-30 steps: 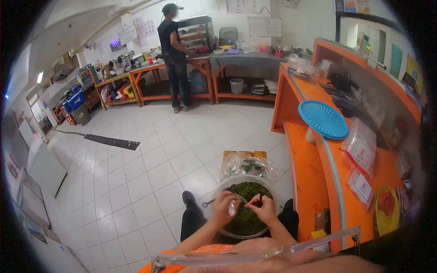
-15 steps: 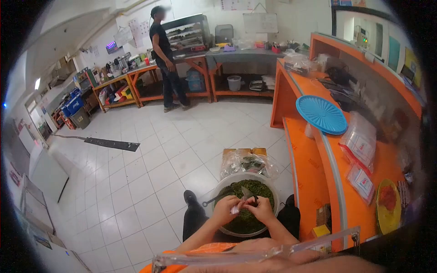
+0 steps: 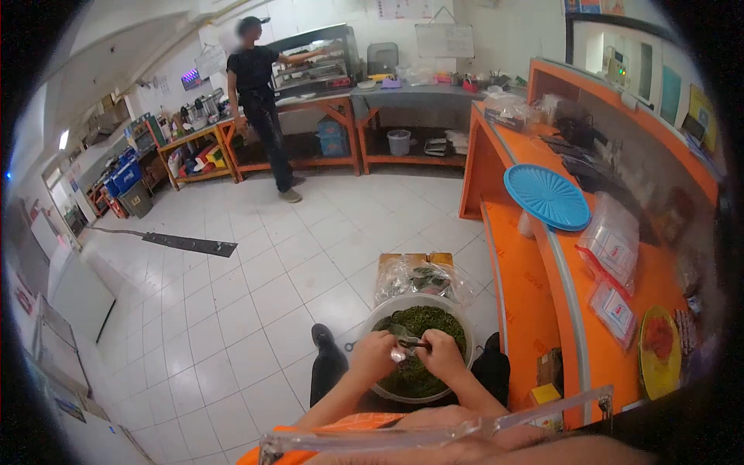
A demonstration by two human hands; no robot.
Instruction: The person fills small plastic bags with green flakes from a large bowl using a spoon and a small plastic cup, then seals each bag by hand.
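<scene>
A round whitish tub [image 3: 467,372] full of chopped green leaves [image 3: 418,380] stands between my knees. Both hands are close together over it. In my right hand [image 3: 442,353] is a dark-handled tool [image 3: 420,345], its greyish, blade-like end pointing toward the other hand. My left hand [image 3: 373,354] is closed on a small white, crumpled piece [image 3: 398,354]; I cannot tell what it is. A dark ring-shaped handle [image 3: 349,346] sticks out past the tub's left side, the rest of it hidden by my left hand.
Beyond the tub, a clear plastic bag [image 3: 434,283] lies on a wooden stool [image 3: 390,262]. An orange shelf unit [image 3: 527,310] closes in on the right, bearing a blue lid [image 3: 547,197] and a yellow plate [image 3: 661,372]. A person [image 3: 260,101] stands by a display case [image 3: 314,62].
My hands have shifted; the tool's blade end, raised before, now lies flatter between them. My left hand now covers more of the ring-handled thing. The other person has stepped left, reaching into the display case.
</scene>
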